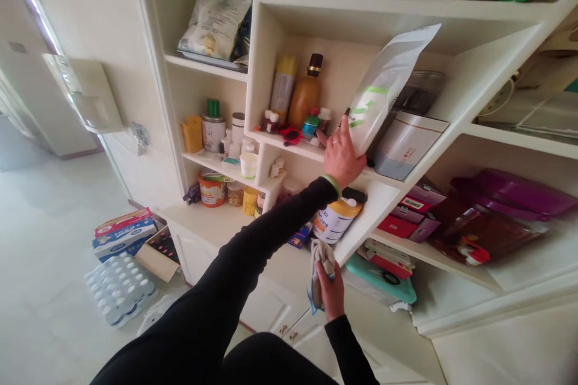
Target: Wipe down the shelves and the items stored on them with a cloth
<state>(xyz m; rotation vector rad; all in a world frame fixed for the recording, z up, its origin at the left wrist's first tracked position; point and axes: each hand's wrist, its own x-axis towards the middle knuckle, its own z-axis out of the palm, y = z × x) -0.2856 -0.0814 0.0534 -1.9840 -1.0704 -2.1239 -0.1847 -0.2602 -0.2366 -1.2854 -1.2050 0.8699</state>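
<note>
My left hand (342, 155) reaches up to the middle shelf, closed at the lower end of a white plastic pouch (377, 93) with green print. The pouch tilts to the right; the fingertips are partly hidden. Close to these fingers stand small bottles, among them one with a red cap and teal body (310, 124). Lower down, my right hand (331, 290) is wrapped around a crumpled greyish cloth (321, 255) with a blue edge. Just above that cloth sits a white tub with a yellow lid (336, 221).
An amber bottle (306, 96) and a spray can (283, 87) stand at the back of the shelf. Right of the pouch is a white tin box (409, 144). Purple-lidded containers (519, 192) fill the right shelf. Packed bottles (120, 289) and boxes (124, 234) lie on the floor.
</note>
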